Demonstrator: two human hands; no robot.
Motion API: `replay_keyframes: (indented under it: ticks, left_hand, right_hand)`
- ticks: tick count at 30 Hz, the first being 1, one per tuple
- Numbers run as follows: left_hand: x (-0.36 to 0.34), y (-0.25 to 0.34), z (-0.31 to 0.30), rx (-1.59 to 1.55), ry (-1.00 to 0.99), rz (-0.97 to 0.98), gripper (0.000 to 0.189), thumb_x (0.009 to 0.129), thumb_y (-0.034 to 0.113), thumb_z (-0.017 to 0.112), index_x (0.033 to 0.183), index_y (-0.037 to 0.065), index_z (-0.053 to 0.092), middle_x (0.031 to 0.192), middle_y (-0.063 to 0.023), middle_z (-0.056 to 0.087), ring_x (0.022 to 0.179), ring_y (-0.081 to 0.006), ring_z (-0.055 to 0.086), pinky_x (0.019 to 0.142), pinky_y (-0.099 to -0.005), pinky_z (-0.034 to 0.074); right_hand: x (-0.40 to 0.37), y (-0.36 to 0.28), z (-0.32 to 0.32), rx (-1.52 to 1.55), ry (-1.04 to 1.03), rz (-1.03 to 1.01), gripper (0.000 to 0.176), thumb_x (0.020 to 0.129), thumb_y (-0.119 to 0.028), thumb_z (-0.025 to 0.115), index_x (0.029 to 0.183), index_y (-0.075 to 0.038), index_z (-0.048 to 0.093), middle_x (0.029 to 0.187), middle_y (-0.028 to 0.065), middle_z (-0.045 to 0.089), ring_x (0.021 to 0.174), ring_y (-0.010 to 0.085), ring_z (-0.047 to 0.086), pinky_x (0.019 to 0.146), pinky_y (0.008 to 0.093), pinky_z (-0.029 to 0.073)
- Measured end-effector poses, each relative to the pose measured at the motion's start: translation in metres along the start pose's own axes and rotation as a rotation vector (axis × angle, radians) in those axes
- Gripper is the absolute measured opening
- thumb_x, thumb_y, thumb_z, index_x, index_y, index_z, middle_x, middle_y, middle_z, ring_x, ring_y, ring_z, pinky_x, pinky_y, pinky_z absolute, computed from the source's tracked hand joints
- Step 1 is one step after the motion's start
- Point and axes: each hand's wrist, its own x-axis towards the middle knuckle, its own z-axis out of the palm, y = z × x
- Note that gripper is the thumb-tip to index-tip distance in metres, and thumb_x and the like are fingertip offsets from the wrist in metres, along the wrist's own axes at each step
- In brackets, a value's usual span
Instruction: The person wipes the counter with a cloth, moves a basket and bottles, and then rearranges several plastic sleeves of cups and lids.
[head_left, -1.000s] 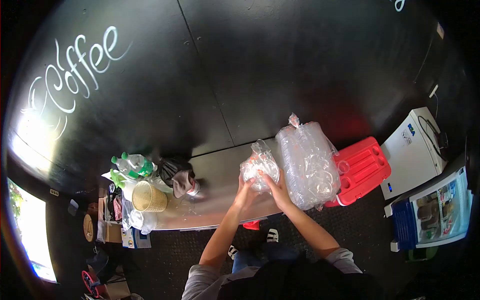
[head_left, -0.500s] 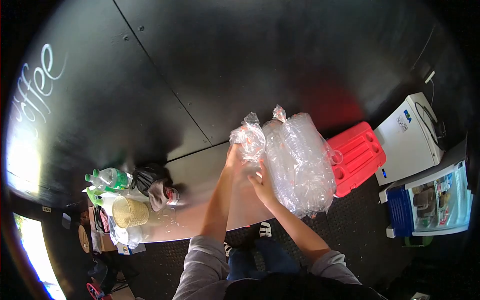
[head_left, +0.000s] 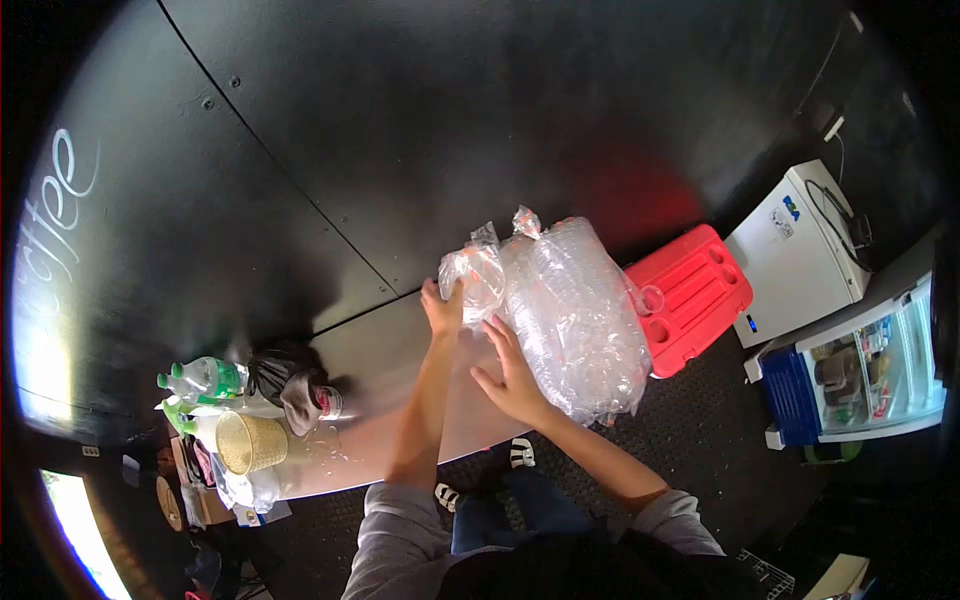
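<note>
A small clear plastic bag (head_left: pixel 474 280), its top twisted, stands at the back of the metal table; what it holds looks like clear plastic lids. My left hand (head_left: pixel 443 310) is at the bag's left side, fingers apart and fingertips against or very near the plastic. Below and right of that bag, my right hand (head_left: pixel 513 378) is open, thumb and fingers spread, with nothing in it. Large bundles of clear plastic cups (head_left: pixel 575 310), wrapped in clear bags, lie just to its right.
A red cooler lid (head_left: pixel 690 295) with round recesses adjoins the bundles. Farther right is a small white fridge (head_left: pixel 800 255), near an open lit compartment (head_left: pixel 875 375). Leftward on the metal table (head_left: pixel 385 350) are green-capped bottles (head_left: pixel 205 380), a woven basket (head_left: pixel 250 443) and a dark cloth (head_left: pixel 300 400).
My left hand has loosened and drawn back to the small bag's left edge. My right hand has spread and moved slightly down from the bag. The whole view has shifted a little.
</note>
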Motion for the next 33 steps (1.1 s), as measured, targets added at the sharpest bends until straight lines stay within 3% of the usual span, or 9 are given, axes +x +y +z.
replay_keyframes:
  ticks: [3,5,8,10,13,15,22,28,33]
  left_hand:
    - [-0.045,0.047,-0.015,0.038,0.135,0.091,0.077,0.08,0.033,0.068,0.136,-0.004,0.028,0.133,-0.0234,0.034,0.128,-0.0369,0.03,0.106,-0.0426,0.027]
    - [-0.079,0.07,-0.02,-0.052,0.213,0.324,0.069,0.085,0.025,0.063,0.137,-0.003,0.027,0.135,-0.0228,0.032,0.129,-0.0339,0.029,0.107,-0.0418,0.025]
    - [-0.123,0.076,-0.008,-0.18,0.063,0.414,0.06,0.088,0.017,0.058,0.137,-0.002,0.028,0.135,-0.0204,0.032,0.128,-0.0299,0.031,0.106,-0.0403,0.026]
    - [-0.146,0.062,0.016,-0.427,-0.123,0.29,0.054,0.092,0.02,0.054,0.137,0.002,0.031,0.136,-0.0131,0.035,0.12,-0.0229,0.04,0.102,-0.0371,0.032]
    - [-0.159,0.052,0.049,-0.43,-0.36,0.046,0.052,0.095,0.023,0.048,0.137,-0.003,0.031,0.136,-0.0172,0.039,0.126,-0.0258,0.038,0.107,-0.0363,0.026]
    - [-0.167,0.056,0.065,-0.487,-0.432,-0.049,0.057,0.097,0.033,0.042,0.139,-0.003,0.029,0.135,-0.0177,0.043,0.126,-0.0258,0.039,0.108,-0.0349,0.025]
    - [-0.17,0.073,0.084,-0.35,-0.441,-0.035,0.065,0.096,0.043,0.039,0.141,-0.002,0.024,0.144,-0.0173,0.027,0.133,-0.0274,0.028,0.11,-0.0355,0.021]
    - [-0.18,0.104,0.057,-0.759,-0.416,-0.152,0.071,0.095,0.043,0.042,0.144,0.001,0.015,0.146,-0.0155,0.021,0.135,-0.0255,0.021,0.11,-0.0368,0.018]
    - [-0.182,0.104,0.039,-0.797,-0.458,-0.104,0.069,0.095,0.039,0.044,0.146,0.005,0.011,0.149,-0.0125,0.013,0.138,-0.0233,0.014,0.111,-0.0372,0.016]
  right_hand:
    - [-0.005,-0.065,-0.059,0.126,-0.036,-0.026,0.059,0.079,-0.01,0.064,0.132,-0.003,0.039,0.143,0.0211,0.028,0.13,0.0331,0.033,0.096,0.0398,0.04]
    - [-0.011,-0.072,-0.097,0.019,0.1,-0.171,0.052,0.079,-0.008,0.064,0.126,-0.002,0.044,0.139,0.017,0.035,0.124,0.0279,0.041,0.088,0.036,0.044]
    - [-0.006,-0.041,-0.15,0.022,0.402,-0.044,0.051,0.081,-0.01,0.064,0.126,-0.001,0.044,0.134,0.0162,0.043,0.118,0.0253,0.046,0.09,0.0337,0.043]
    - [-0.005,0.011,-0.171,0.015,0.509,0.027,0.052,0.082,-0.013,0.064,0.128,0.0,0.043,0.133,0.017,0.043,0.118,0.0254,0.046,0.091,0.034,0.042]
    - [-0.003,0.077,-0.176,0.04,0.492,0.322,0.058,0.085,-0.022,0.063,0.132,0.002,0.038,0.133,0.0192,0.043,0.12,0.0272,0.044,0.097,0.0352,0.038]
    - [-0.002,0.079,-0.176,0.096,0.233,0.548,0.065,0.087,-0.03,0.061,0.135,0.003,0.034,0.136,0.0193,0.041,0.123,0.0277,0.041,0.101,0.0364,0.034]
    - [0.003,0.065,-0.162,0.026,0.201,0.368,0.069,0.086,-0.036,0.061,0.136,0.002,0.033,0.138,0.0197,0.039,0.129,0.0272,0.036,0.103,0.0351,0.031]
    - [0.01,0.007,-0.142,0.235,0.285,0.512,0.066,0.089,-0.027,0.06,0.14,0.001,0.029,0.144,0.0176,0.031,0.134,0.0245,0.028,0.108,0.0336,0.024]
    - [0.015,-0.009,-0.131,0.165,0.241,0.136,0.055,0.094,-0.025,0.051,0.138,0.0,0.031,0.142,0.0164,0.033,0.134,0.0239,0.027,0.109,0.0326,0.021]
